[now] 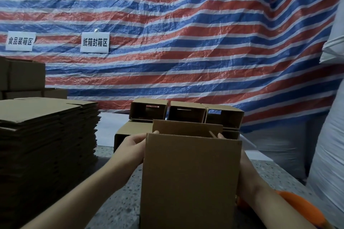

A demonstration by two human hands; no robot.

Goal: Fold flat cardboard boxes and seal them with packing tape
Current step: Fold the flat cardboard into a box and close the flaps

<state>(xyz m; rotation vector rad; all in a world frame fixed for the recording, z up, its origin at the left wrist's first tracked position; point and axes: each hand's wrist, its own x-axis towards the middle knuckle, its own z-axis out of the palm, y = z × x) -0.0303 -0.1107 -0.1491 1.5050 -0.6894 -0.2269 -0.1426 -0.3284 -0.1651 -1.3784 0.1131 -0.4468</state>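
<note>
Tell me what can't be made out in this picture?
- Right hand: mostly hidden behind the held box; only fingertips show, head view.
- Orange object: cut off by the lower right edge and the forearm, so what it is stays unclear.
- Held box's inside: blocked by its near wall.
- Packing tape: none visible.

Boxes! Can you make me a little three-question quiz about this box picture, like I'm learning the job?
1. True or false: both the left hand and the right hand grip the held box.
2. The stack of flat cardboard sits on which side of that box? A) left B) right C) behind
3. How many folded boxes in the top row behind show open fronts?

Key: 1 true; 2 A; 3 three.
</note>
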